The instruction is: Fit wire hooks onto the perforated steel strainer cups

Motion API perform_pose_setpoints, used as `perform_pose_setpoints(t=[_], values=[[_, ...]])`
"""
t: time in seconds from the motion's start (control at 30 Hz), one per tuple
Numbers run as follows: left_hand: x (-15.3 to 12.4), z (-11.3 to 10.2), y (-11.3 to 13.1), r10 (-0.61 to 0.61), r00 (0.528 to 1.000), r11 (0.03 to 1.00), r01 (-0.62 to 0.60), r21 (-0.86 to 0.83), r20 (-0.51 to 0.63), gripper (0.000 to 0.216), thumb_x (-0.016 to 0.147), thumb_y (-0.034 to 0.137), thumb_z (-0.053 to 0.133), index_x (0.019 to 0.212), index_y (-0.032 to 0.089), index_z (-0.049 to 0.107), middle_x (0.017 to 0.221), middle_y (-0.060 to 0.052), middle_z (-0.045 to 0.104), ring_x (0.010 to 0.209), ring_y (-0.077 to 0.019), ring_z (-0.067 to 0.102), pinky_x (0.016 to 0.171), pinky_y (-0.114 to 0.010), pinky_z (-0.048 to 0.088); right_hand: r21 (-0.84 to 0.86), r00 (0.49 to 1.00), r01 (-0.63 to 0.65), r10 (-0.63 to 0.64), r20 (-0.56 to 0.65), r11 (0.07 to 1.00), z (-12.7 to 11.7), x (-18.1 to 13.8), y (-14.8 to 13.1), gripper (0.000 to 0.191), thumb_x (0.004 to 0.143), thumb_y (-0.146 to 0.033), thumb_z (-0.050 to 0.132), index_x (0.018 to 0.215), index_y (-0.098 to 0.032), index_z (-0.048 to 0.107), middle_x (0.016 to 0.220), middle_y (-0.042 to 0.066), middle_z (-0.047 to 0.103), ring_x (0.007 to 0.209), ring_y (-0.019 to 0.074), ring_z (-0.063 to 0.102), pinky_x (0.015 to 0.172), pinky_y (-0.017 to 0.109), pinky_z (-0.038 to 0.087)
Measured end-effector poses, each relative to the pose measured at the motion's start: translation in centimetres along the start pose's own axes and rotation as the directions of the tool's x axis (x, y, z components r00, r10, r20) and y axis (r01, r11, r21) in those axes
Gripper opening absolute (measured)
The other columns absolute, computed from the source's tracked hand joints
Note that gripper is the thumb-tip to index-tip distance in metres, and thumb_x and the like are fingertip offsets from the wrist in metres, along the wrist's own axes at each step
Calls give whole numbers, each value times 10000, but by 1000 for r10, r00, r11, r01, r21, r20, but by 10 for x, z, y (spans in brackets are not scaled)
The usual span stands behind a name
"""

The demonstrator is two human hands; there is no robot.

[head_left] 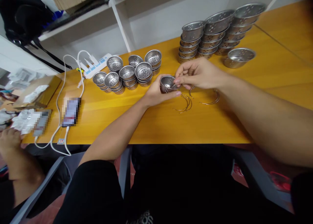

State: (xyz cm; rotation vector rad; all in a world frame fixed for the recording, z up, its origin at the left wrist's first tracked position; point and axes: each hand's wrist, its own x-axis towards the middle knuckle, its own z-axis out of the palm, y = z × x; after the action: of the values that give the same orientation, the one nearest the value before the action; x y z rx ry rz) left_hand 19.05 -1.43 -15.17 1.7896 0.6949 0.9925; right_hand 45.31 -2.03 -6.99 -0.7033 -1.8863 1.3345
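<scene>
My left hand (156, 92) grips a small perforated metal cup (167, 84) just above the yellow table (151, 119). My right hand (195, 75) is pinched at the cup's rim, fingers closed on a thin wire piece that is hard to make out. Several curved wire handles (186, 104) lie on the table right below my hands, with another wire arc (212, 98) to their right.
A cluster of small perforated cups (129, 72) stands behind my left hand. Stacks of larger perforated bowls (215, 35) and one single bowl (238, 57) sit at the back right. A power strip (96, 65), cables and a phone (70, 111) lie left. Another person's hand (8, 141) is at far left.
</scene>
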Motion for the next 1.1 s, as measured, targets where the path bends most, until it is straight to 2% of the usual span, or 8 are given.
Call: perform_pose_setpoints(t=[0.17, 0.3, 0.67, 0.93, 1.1], values=[[0, 0, 2, -28, 999, 997, 31, 66, -43, 969, 871, 818, 1136, 1471, 248, 632, 1396, -97, 842, 1301, -283, 825, 1264, -536, 645, -35, 999, 3, -4, -40, 999, 6, 3, 5, 638, 916, -772, 1203, 953, -262, 821, 691, 3, 745, 534, 138, 591, 493, 317, 425], [1, -1, 1, -15, 998, 998, 19, 59, -62, 955, 868, 806, 1150, 1460, 254, 643, 1391, -91, 848, 1309, -284, 832, 1246, -527, 655, -44, 999, -19, 17, -51, 999, 6, 3, 5, 583, 943, -697, 1205, 956, -266, 813, 704, -2, 745, 553, 145, 581, 511, 319, 416], [3, -2, -3, 20, 998, 997, -16, 73, -56, 959, 890, 844, 1124, 1468, 248, 644, 1394, -96, 846, 1317, -282, 844, 1228, -513, 685, -36, 997, -15, 12, -71, 999, 9, 2, 3, 554, 957, -660, 1207, 971, -269, 816, 705, -5, 724, 572, 148, 568, 510, 340, 430], [3, -4, -4, 32, 996, 989, -19, 150, -82, 933, 881, 822, 1141, 1462, 251, 685, 1380, -91, 824, 1260, -291, 825, 1236, -541, 699, -72, 995, -34, 27, -94, 997, 14, 0, -2, 591, 902, -708, 1218, 943, -280, 812, 727, 16, 748, 582, 164, 568, 529, 376, 412], [2, -3, 0, -11, 996, 989, 23, 146, -83, 912, 897, 766, 1151, 1482, 251, 680, 1398, -87, 826, 1281, -284, 823, 1249, -525, 691, -59, 995, -33, 28, -97, 998, 13, 2, 0, 633, 873, -776, 1216, 933, -295, 809, 703, -5, 751, 564, 161, 549, 506, 354, 395]])
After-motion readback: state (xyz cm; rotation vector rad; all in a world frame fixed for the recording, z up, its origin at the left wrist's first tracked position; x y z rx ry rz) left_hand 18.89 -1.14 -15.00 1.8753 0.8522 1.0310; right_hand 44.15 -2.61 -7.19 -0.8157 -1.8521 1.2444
